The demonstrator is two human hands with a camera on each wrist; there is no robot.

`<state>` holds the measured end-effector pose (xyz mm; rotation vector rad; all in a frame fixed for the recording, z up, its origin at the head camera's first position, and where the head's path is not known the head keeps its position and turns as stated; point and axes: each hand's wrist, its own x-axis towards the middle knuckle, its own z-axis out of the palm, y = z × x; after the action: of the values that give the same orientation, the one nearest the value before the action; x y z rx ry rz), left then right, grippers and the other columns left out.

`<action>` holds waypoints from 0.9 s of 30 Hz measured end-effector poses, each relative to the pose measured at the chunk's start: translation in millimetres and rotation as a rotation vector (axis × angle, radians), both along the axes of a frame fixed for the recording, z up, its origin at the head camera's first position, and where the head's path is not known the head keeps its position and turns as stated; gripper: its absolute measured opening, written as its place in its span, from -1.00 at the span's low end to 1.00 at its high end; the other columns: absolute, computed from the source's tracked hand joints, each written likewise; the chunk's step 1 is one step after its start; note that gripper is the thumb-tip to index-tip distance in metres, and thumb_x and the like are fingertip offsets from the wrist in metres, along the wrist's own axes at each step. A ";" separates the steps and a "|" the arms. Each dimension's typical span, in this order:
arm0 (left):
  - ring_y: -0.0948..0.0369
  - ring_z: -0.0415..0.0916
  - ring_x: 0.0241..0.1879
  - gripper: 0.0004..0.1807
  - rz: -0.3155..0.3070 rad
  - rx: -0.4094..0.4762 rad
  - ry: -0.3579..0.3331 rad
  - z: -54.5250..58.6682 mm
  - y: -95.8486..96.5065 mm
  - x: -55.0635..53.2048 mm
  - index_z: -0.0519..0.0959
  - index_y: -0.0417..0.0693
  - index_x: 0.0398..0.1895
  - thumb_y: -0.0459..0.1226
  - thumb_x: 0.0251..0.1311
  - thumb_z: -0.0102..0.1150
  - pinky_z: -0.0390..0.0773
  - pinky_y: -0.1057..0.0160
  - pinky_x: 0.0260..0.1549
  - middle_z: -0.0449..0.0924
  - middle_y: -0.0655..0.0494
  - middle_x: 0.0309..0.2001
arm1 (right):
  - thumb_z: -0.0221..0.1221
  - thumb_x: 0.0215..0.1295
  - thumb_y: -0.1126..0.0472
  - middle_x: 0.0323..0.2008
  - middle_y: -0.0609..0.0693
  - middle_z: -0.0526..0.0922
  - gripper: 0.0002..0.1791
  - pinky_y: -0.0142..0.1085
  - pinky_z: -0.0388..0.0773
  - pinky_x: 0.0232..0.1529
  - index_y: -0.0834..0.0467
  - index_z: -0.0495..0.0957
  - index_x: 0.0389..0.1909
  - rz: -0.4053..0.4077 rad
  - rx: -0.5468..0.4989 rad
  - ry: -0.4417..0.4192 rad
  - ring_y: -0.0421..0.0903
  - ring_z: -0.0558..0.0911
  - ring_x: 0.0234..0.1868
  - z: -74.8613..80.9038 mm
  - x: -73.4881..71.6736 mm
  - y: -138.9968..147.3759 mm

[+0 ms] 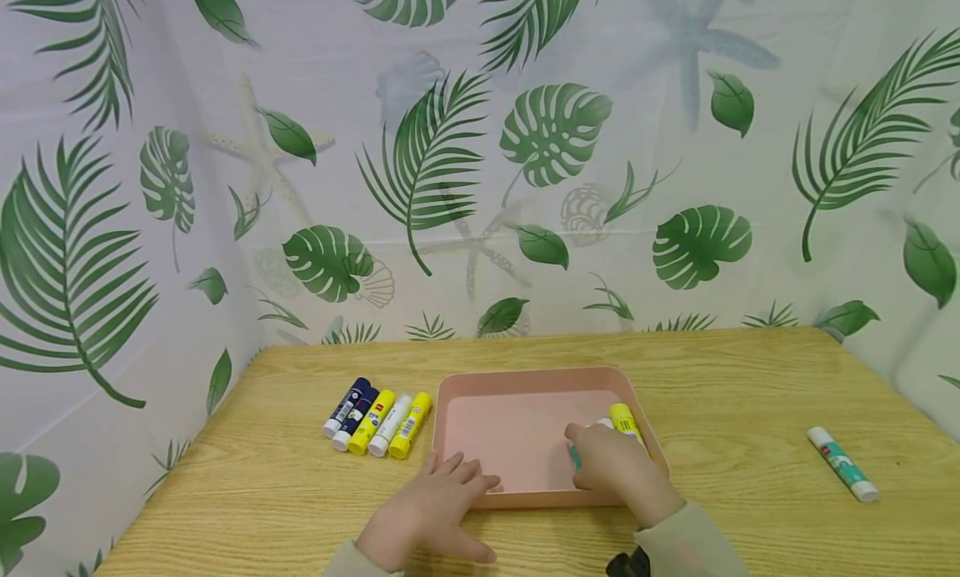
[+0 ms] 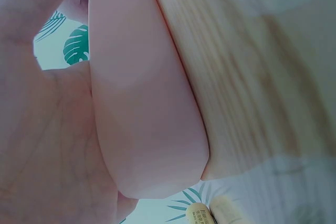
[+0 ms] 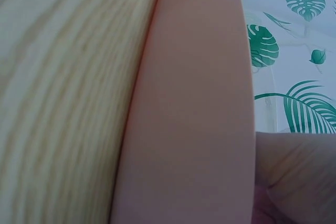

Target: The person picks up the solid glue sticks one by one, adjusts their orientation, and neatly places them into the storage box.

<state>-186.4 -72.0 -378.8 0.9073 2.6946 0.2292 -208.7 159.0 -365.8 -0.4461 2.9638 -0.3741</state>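
Note:
A shallow pink tray (image 1: 502, 435) lies on the wooden table in front of me. My left hand (image 1: 438, 506) rests over its near left corner, fingers spread; the left wrist view shows the palm beside the tray's outer wall (image 2: 147, 93). Inside the tray's right part, my right hand (image 1: 618, 464) reaches down with curled fingers and holds a teal-and-white glue stick (image 1: 575, 456), mostly hidden by the hand. A yellow glue stick (image 1: 623, 417) lies just beyond it against the right side. In the right wrist view the tray wall (image 3: 189, 103) covers the fingers.
Left of the tray, several glue sticks lie side by side: dark blue ones (image 1: 347, 408), yellow ones (image 1: 411, 425) and a white one (image 1: 391, 425). A lone teal-and-white glue stick (image 1: 843, 464) lies far right on the table (image 1: 735, 410). A leaf-patterned cloth (image 1: 465, 185) hangs behind.

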 end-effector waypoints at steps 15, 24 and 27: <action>-0.03 -0.02 0.27 -0.18 -0.004 -0.001 0.009 1.4 -1.5 0.3 0.27 0.19 0.23 0.24 -0.17 0.14 -0.13 -0.16 0.17 0.18 0.03 0.25 | 0.27 -0.13 0.34 -0.54 0.02 0.47 -0.56 -0.25 0.38 -0.67 0.23 0.42 -0.13 -0.027 -0.030 -0.015 -0.12 0.41 -0.57 1.7 0.3 -2.2; -0.03 -0.01 0.26 -0.19 -0.006 0.002 0.010 1.4 -1.4 0.7 0.27 0.20 0.23 0.24 -0.17 0.13 -0.13 -0.16 0.17 0.18 0.04 0.25 | 0.16 0.03 0.30 -0.48 0.06 0.51 -0.57 -0.39 0.26 -0.73 0.27 0.37 -0.02 -0.078 -0.100 0.025 -0.17 0.37 -0.68 7.7 -1.2 -1.3; -0.03 -0.02 0.27 -0.19 -0.006 0.001 0.007 1.9 -0.6 1.6 0.27 0.20 0.23 0.25 -0.17 0.13 -0.13 -0.16 0.17 0.18 0.04 0.25 | 0.18 0.03 0.25 -0.47 0.04 0.53 -0.60 -0.35 0.32 -0.68 0.28 0.41 -0.07 -0.084 -0.082 0.065 -0.19 0.38 -0.69 11.5 -1.5 1.8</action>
<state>-184.8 -72.6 -377.0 0.9175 2.6982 0.2269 -210.2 160.8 -354.3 -0.3489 3.0467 -0.5010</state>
